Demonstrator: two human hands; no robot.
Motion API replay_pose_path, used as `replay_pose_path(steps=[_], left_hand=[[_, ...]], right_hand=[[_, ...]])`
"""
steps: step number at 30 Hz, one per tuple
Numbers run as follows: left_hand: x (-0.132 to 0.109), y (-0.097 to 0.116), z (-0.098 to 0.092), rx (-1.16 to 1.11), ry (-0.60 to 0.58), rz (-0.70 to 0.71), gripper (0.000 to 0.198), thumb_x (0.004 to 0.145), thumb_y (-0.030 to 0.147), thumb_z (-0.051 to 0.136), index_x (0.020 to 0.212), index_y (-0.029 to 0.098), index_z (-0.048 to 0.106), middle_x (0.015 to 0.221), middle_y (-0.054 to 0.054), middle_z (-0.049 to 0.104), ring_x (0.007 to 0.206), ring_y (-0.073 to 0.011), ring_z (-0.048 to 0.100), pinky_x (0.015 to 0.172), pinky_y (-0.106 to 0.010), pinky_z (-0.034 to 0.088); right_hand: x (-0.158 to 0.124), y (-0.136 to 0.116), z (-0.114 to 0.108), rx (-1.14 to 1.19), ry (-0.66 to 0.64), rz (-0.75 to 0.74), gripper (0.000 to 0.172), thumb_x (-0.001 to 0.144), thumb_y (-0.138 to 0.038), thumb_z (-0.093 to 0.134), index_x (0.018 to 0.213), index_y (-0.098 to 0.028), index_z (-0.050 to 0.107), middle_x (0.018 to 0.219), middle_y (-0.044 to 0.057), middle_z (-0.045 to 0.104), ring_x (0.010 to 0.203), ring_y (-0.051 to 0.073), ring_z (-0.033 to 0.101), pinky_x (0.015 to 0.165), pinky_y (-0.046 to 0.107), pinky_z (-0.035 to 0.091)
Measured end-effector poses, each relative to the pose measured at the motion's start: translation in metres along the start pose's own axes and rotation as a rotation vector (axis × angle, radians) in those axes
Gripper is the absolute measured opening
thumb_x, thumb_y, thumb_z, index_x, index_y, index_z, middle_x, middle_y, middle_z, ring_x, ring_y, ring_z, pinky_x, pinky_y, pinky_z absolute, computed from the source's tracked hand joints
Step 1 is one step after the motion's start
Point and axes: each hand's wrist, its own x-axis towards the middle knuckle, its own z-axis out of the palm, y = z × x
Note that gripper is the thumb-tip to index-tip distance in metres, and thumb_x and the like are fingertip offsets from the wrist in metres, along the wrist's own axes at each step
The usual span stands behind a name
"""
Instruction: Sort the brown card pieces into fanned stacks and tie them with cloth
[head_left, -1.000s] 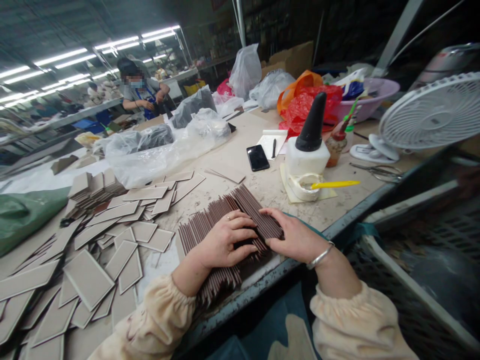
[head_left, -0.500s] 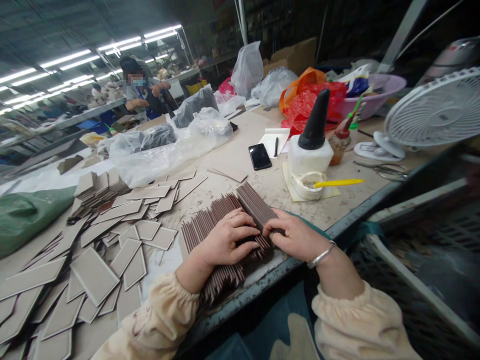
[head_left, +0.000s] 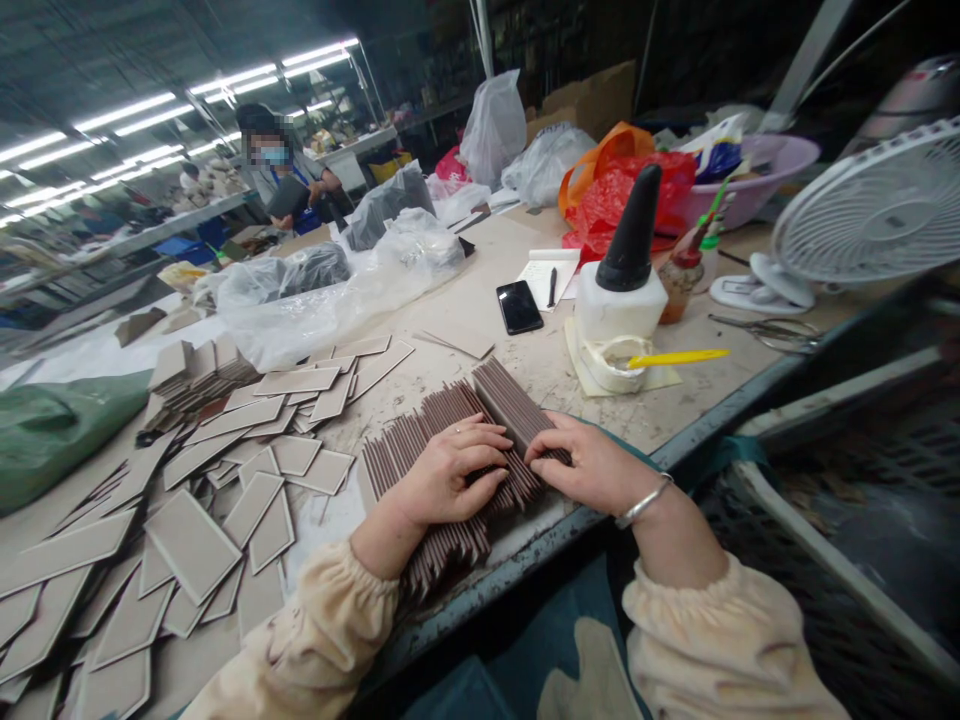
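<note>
A row of thin brown panels [head_left: 394, 450] stands on edge, packed face to face near the table's front edge. At its right end a neater, more even block of the same panels [head_left: 510, 395] sits slightly apart. My left hand [head_left: 465, 462] lies across the top of the uneven row, fingers stretched out and a little spread, with a ring on one finger. Around the near end of the even block my right hand [head_left: 574, 458] is closed, thumb on the near side. The undersides of both hands are hidden.
Loose flat grey-brown panels [head_left: 193, 545] cover the table's left. Behind stand a white glue bottle [head_left: 622, 305] with black nozzle, a tape roll with a yellow stick [head_left: 679, 357], a phone [head_left: 519, 306], scissors [head_left: 780, 332] and a fan [head_left: 877, 215]. A masked co-worker [head_left: 281, 180] stands far left.
My left hand's fingers have shifted slightly left, away from the even block. My right hand stays on its near end. The co-worker now holds a dark flat item.
</note>
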Motion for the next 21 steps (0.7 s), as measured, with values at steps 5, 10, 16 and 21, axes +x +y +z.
replay_pose_path(steps=[5,10,16,21], left_hand=[[-0.0007,-0.0017,0.0004,-0.006,0.002,0.009,0.016,0.082,0.016,0.057,0.095,0.018,0.065,0.109,-0.009,0.070,0.109,-0.0198,0.062,0.108,-0.045,0.038],[-0.0011,-0.0018,0.0001,-0.009,0.004,0.017,0.017,0.082,0.016,0.054,0.092,0.019,0.066,0.113,-0.009,0.068,0.113,-0.0208,0.059,0.107,-0.046,0.040],[0.0012,-0.0002,-0.0024,0.000,0.004,0.019,0.014,0.080,0.017,0.056,0.086,0.020,0.069,0.118,-0.009,0.062,0.112,-0.0235,0.055,0.100,-0.045,0.045],[0.0015,0.0003,-0.0051,0.030,-0.025,0.036,0.014,0.081,0.022,0.058,0.087,0.021,0.070,0.114,-0.009,0.061,0.105,-0.0225,0.056,0.101,-0.047,0.042]], right_hand=[[0.0000,-0.0037,-0.0030,0.003,-0.017,0.019,0.017,0.083,-0.028,0.055,0.076,-0.021,0.069,0.092,0.004,0.060,0.091,0.017,0.059,0.086,0.027,0.045],[-0.0001,-0.0042,-0.0040,-0.009,-0.036,0.027,0.017,0.083,-0.028,0.054,0.077,-0.022,0.068,0.090,0.003,0.060,0.092,0.018,0.058,0.088,0.028,0.044],[0.0001,-0.0026,-0.0030,-0.002,-0.030,0.024,0.010,0.079,-0.025,0.058,0.075,-0.022,0.066,0.094,0.003,0.060,0.092,0.018,0.057,0.090,0.030,0.044],[0.0007,0.0002,-0.0027,-0.003,-0.035,-0.008,0.012,0.079,-0.020,0.055,0.074,-0.022,0.066,0.093,0.002,0.060,0.091,0.017,0.058,0.087,0.029,0.045]])
